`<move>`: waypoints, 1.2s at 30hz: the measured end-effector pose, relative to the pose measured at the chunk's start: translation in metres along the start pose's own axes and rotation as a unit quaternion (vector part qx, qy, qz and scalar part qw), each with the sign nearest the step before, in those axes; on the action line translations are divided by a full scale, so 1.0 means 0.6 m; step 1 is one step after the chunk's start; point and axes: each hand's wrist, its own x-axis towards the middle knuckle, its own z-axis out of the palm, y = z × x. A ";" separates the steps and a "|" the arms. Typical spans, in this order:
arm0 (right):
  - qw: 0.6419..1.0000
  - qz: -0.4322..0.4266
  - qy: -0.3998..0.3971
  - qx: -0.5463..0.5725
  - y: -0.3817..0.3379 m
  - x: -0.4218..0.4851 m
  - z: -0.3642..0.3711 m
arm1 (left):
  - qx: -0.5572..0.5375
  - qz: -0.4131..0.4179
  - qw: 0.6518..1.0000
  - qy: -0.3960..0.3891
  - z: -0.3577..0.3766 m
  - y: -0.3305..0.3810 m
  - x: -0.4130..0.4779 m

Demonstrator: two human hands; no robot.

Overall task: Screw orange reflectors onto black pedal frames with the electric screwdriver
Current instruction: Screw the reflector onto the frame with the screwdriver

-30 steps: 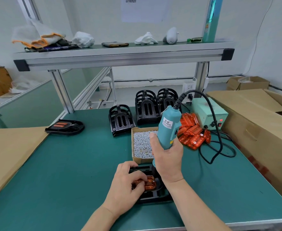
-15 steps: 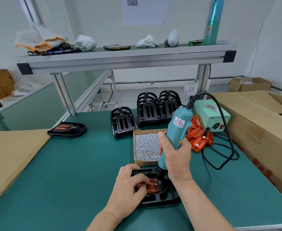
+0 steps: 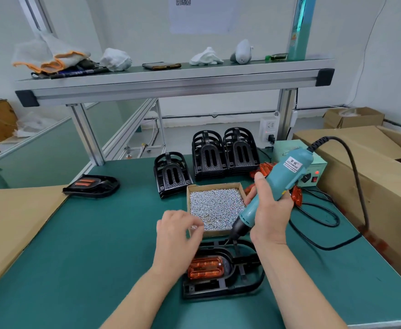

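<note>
The left hand (image 3: 178, 233) hovers over the near left corner of the box of screws (image 3: 216, 205), its fingers curled down at the heap. Something glints at the fingertips, but I cannot tell whether a screw is already pinched there. At three o'clock from it, the right hand (image 3: 269, 212) is wrapped firmly round the electric screwdriver (image 3: 280, 184). The tool leans with its cable end toward one o'clock, and its bit points toward seven, just above the far end of the black pedal frame (image 3: 218, 289). That frame lies flat on the green bench (image 3: 99, 257) at six o'clock from the box, with the orange reflector (image 3: 205, 268) seated in its left half; neither hand touches it. A bright dot near the reflector's right end may be a screw head. The step in hand looks to be fetching a screw. The next move calls for carrying it to a hole, steadying the frame, and standing the tilted bit square over it. Farther out, stacks of bare frames (image 3: 225, 157) stand at twelve o'clock and loose reflectors (image 3: 295, 198) lie at two.
</note>
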 end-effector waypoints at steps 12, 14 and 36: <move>1.000 -0.001 0.025 -0.004 0.011 0.008 0.008 | 0.199 0.024 0.915 -0.349 0.050 0.002 0.146; 1.000 0.000 0.027 -0.007 0.013 0.008 0.008 | 0.187 0.026 0.919 -0.348 0.050 0.001 0.147; 0.999 0.015 0.036 0.031 -0.019 -0.006 0.032 | -0.251 -0.166 0.938 -0.174 -0.015 -0.017 0.019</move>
